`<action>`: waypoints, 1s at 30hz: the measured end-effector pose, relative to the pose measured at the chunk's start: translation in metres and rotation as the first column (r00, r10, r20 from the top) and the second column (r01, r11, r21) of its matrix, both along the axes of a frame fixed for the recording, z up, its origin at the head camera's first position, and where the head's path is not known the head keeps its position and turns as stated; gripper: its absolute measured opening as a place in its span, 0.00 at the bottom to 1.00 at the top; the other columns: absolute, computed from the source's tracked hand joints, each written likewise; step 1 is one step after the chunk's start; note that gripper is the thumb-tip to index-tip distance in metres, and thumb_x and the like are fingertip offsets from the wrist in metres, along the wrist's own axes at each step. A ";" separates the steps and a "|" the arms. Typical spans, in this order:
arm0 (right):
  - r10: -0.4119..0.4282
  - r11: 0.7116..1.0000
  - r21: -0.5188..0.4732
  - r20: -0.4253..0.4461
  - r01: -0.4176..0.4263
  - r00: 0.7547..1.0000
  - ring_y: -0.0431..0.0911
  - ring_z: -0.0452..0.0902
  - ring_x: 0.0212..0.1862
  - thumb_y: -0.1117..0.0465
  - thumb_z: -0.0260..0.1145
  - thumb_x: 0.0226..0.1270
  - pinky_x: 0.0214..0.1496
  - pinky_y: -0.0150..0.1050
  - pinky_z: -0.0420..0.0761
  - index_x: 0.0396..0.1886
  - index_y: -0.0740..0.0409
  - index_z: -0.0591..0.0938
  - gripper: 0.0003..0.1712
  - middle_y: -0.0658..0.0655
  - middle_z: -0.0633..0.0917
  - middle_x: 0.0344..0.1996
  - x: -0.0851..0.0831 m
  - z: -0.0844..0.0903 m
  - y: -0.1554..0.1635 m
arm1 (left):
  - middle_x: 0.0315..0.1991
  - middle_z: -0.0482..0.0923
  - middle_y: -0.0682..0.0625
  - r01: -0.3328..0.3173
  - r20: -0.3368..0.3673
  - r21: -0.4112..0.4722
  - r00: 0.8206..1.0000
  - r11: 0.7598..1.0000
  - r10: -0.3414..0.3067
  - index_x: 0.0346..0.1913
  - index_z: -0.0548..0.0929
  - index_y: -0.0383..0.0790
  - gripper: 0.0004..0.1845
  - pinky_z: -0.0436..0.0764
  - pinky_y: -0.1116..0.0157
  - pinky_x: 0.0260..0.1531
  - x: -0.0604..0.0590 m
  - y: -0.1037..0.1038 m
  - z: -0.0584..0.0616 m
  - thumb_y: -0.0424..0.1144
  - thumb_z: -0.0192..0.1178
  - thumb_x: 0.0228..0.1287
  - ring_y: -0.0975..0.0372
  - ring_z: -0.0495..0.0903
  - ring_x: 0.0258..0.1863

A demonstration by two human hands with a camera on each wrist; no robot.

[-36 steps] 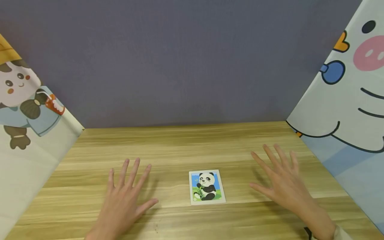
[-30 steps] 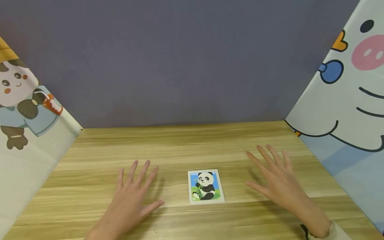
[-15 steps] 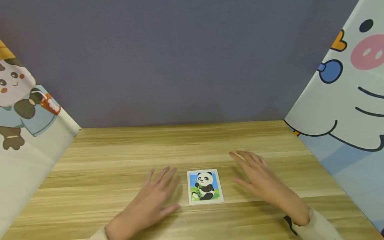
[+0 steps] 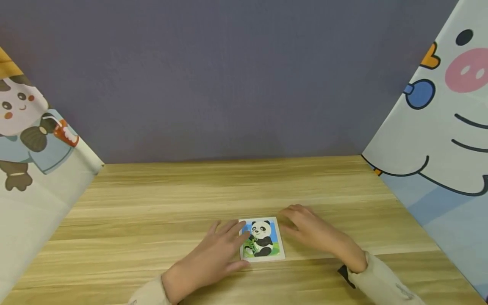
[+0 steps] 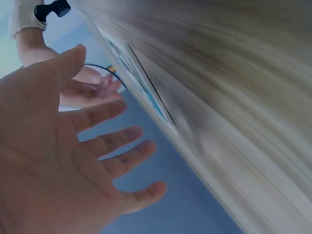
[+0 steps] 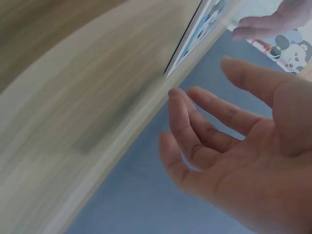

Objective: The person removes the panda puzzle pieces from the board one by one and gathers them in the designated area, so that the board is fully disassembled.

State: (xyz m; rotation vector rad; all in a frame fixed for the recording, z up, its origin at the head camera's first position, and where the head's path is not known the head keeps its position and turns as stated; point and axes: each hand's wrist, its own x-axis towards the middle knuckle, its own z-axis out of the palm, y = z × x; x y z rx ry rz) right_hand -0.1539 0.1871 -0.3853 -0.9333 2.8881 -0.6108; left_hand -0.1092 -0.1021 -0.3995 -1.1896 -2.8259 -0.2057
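Seen from above on a wooden table [image 4: 160, 199]: a small panda card [image 4: 262, 239] lying flat near the front edge, flanked on both sides. Left hand [image 4: 217, 254] now drawn in from well off to the side, fingers straight and spread, tips reaching over the card's left edge; whether actually pressing on it, hard to tell. Right hand [image 4: 310, 231] likewise closed in from the far right, fingers loosely bent and relaxed, gripping nothing, tips just beside the card's upper right corner. Confirmed from the wrists: left palm [image 5: 63, 161] open and empty with the card's edge [image 5: 141, 85] just beyond; right palm [image 6: 243, 161] open too, card [image 6: 197, 36] close ahead. Card itself unmoved over the past second, only the hands converging. Judged from that, a pickup or slide of the card about to begin, not yet under way. Cartoon-printed cloth panels left [image 4: 34, 140] and right [image 4: 438, 127], plain purple wall [image 4: 236, 76] behind.
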 end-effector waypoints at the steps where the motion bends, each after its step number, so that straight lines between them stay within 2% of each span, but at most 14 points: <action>1: 0.015 1.000 -0.008 0.030 -0.015 0.999 0.54 0.78 0.54 0.57 0.65 0.72 0.56 0.55 0.78 0.59 0.61 0.80 0.20 0.56 0.84 0.51 -0.002 -0.001 -0.002 | 0.73 0.64 0.42 0.011 0.005 -0.001 1.000 1.000 -0.011 0.69 0.74 0.46 0.34 0.65 0.34 0.62 -0.001 0.004 0.000 0.63 0.55 0.68 0.46 0.65 0.71; 4: 0.045 0.999 -0.024 0.090 -0.043 0.995 0.45 0.79 0.46 0.59 0.65 0.72 0.47 0.45 0.81 0.59 0.60 0.80 0.19 0.51 0.83 0.45 -0.006 -0.003 -0.009 | 0.73 0.64 0.42 0.038 0.025 -0.006 0.999 0.999 -0.038 0.71 0.72 0.50 0.34 0.64 0.33 0.61 -0.005 0.016 -0.002 0.64 0.53 0.69 0.44 0.65 0.71; 6: 0.050 0.999 -0.021 0.125 -0.047 0.991 0.42 0.77 0.43 0.60 0.65 0.71 0.43 0.42 0.80 0.59 0.60 0.80 0.19 0.50 0.82 0.44 -0.009 -0.005 -0.013 | 0.74 0.62 0.42 0.051 0.050 -0.020 0.997 0.998 -0.050 0.73 0.69 0.52 0.35 0.64 0.34 0.62 -0.007 0.022 -0.003 0.64 0.53 0.69 0.43 0.64 0.71; 12: 0.040 0.999 -0.019 0.192 -0.037 0.980 0.43 0.76 0.44 0.62 0.65 0.71 0.43 0.40 0.80 0.59 0.62 0.79 0.19 0.54 0.79 0.49 -0.009 -0.008 -0.016 | 0.75 0.60 0.43 0.063 0.117 -0.085 0.992 0.994 -0.053 0.74 0.67 0.57 0.33 0.70 0.37 0.59 -0.010 0.031 -0.003 0.60 0.57 0.69 0.45 0.62 0.72; 16: 0.030 0.999 -0.051 0.223 -0.019 0.974 0.42 0.75 0.44 0.64 0.63 0.72 0.42 0.36 0.80 0.59 0.64 0.78 0.18 0.53 0.78 0.46 -0.008 -0.008 -0.017 | 0.75 0.61 0.44 0.055 0.120 -0.097 0.992 0.994 -0.044 0.74 0.67 0.58 0.33 0.74 0.40 0.58 -0.011 0.032 -0.001 0.59 0.58 0.68 0.45 0.63 0.72; 21: 0.022 0.996 -0.089 0.272 0.003 0.962 0.42 0.73 0.44 0.65 0.60 0.74 0.42 0.37 0.79 0.60 0.66 0.75 0.18 0.54 0.76 0.48 -0.007 -0.010 -0.019 | 0.75 0.61 0.45 0.047 0.113 -0.120 0.993 0.992 -0.034 0.74 0.67 0.59 0.33 0.75 0.42 0.57 -0.011 0.033 -0.002 0.59 0.58 0.68 0.47 0.63 0.72; 30: 0.028 0.992 -0.126 0.286 0.008 0.958 0.43 0.71 0.40 0.67 0.57 0.75 0.39 0.34 0.76 0.55 0.66 0.73 0.13 0.56 0.74 0.45 -0.009 -0.014 -0.018 | 0.75 0.61 0.46 0.052 0.111 -0.124 0.993 0.991 -0.038 0.74 0.67 0.60 0.33 0.76 0.45 0.57 -0.012 0.034 -0.002 0.59 0.58 0.67 0.48 0.62 0.73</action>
